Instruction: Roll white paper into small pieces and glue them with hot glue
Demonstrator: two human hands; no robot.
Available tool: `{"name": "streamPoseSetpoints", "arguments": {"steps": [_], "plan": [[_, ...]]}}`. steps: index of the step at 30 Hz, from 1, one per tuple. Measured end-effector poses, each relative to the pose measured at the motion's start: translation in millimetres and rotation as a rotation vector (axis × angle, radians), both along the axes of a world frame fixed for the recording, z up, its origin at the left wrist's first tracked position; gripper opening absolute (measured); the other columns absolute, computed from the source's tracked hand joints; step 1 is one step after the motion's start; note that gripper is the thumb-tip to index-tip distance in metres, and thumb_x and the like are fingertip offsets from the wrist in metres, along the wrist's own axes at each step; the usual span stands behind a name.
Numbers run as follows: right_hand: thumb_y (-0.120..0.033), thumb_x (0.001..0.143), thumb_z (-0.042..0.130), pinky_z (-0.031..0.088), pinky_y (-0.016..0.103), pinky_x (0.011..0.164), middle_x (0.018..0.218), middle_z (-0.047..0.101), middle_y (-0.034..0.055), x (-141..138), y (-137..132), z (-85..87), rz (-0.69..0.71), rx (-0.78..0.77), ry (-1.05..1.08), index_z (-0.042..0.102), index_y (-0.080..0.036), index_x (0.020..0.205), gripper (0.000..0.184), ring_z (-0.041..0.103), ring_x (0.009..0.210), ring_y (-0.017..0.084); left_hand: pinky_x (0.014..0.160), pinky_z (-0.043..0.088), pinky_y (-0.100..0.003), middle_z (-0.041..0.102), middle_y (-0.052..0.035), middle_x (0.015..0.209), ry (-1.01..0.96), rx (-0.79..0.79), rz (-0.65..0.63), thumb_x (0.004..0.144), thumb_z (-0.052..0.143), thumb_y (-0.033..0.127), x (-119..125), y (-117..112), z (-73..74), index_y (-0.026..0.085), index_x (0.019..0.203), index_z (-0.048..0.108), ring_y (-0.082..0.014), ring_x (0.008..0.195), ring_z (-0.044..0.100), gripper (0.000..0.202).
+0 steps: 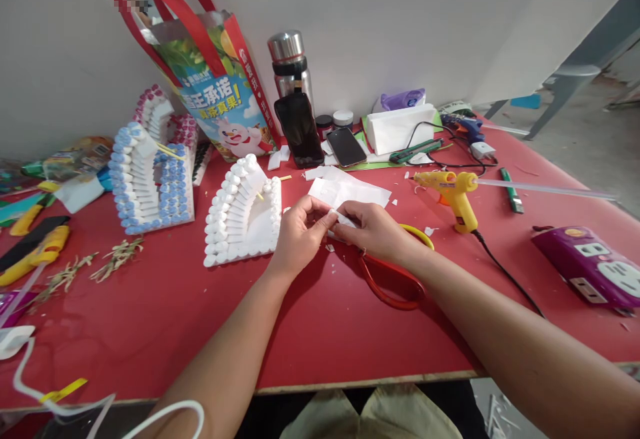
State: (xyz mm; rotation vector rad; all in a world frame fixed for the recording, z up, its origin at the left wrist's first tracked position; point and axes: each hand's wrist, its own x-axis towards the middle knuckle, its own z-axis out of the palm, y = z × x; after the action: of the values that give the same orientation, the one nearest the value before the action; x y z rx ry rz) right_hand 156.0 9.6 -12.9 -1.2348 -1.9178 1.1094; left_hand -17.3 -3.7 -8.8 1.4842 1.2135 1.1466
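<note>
My left hand (301, 231) and my right hand (375, 231) meet over the table, fingertips closed together. Between them they pinch a small white piece (346, 218), mostly hidden by the fingers. White paper sheets (353, 188) lie just beyond. Red-handled scissors (393, 286) rest partly under my right wrist. Left of my hands stands a white model (235, 216) with stepped pieces and an edging of rounded white tips. Behind it is a similar model edged in blue (175, 192), and a pink-edged one (153, 109) shows farther back.
A yellow glue gun (457, 199) stands at right, its cord running forward past a purple power strip (590, 266). At the back are a steel flask (290, 59), two phones (346, 146), tissues (400, 129) and a bag (215, 92). Another glue gun (50, 246) lies left.
</note>
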Motion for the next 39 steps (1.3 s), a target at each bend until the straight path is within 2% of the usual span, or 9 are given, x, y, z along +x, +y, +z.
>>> {"name": "streamPoseSetpoints", "arguments": {"steps": [22,39], "plan": [[-0.037,0.085,0.055,0.028,0.024,0.052,0.065,0.053,-0.0027,-0.4,-1.0,4.7,-0.001,0.005,-0.025,0.057,-0.017,0.076,0.022,0.043,0.060,0.011,0.063,0.049,-0.025,0.066,-0.0016,0.080,0.023,0.007,-0.008,0.084,0.072,0.033,0.8,-0.8,0.5,0.019,0.086,0.063,-0.0143,0.072,0.062,0.017],[-0.037,0.085,0.055,0.027,0.024,0.052,0.065,0.054,-0.0022,0.1,-1.2,3.9,0.007,-0.006,-0.017,0.056,-0.018,0.076,0.021,0.045,0.060,0.011,0.060,0.048,-0.025,0.067,-0.0024,0.081,-0.001,-0.014,-0.008,0.082,0.073,0.035,2.1,-0.9,0.3,0.019,0.086,0.063,-0.0141,0.068,0.061,0.019]]}}
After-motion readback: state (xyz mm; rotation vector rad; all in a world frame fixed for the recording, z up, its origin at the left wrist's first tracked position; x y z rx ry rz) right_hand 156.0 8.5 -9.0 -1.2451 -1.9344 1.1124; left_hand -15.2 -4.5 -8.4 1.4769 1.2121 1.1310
